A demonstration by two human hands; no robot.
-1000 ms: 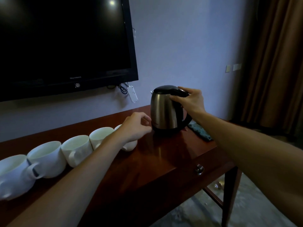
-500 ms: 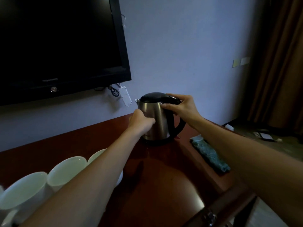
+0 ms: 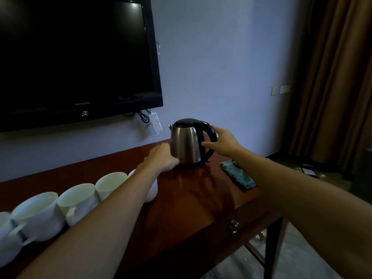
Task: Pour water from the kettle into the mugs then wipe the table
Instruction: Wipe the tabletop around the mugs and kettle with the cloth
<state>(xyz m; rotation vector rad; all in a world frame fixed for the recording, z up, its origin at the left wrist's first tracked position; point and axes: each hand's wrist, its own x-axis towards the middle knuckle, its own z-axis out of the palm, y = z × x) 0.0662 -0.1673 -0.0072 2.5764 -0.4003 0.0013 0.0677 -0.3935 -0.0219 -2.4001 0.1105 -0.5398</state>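
Observation:
A steel kettle (image 3: 186, 144) with a black lid and handle stands on its black base at the back of the dark wooden table (image 3: 191, 200). My right hand (image 3: 224, 140) curls around the handle, thumb in front and fingers over the top back. My left hand (image 3: 162, 158) lies against the kettle's lower left side, its fingertips hidden behind the body. Several white mugs (image 3: 77, 198) stand in a row along the table's left, and my left forearm partly covers the nearest one (image 3: 152, 191). A folded teal cloth (image 3: 237, 176) lies to the right of the kettle.
A dark wall-mounted TV (image 3: 70, 57) hangs above the mugs, with a white power strip (image 3: 156, 122) and cables under its corner. The table's right edge is just past the cloth, with a drawer knob (image 3: 233, 226) on the front. Brown curtains (image 3: 332, 77) hang at the right.
My left hand went from beside the mugs to the kettle and slid down its side. My right hand moved from the handle's top to its outer curve. The kettle stays on its base.

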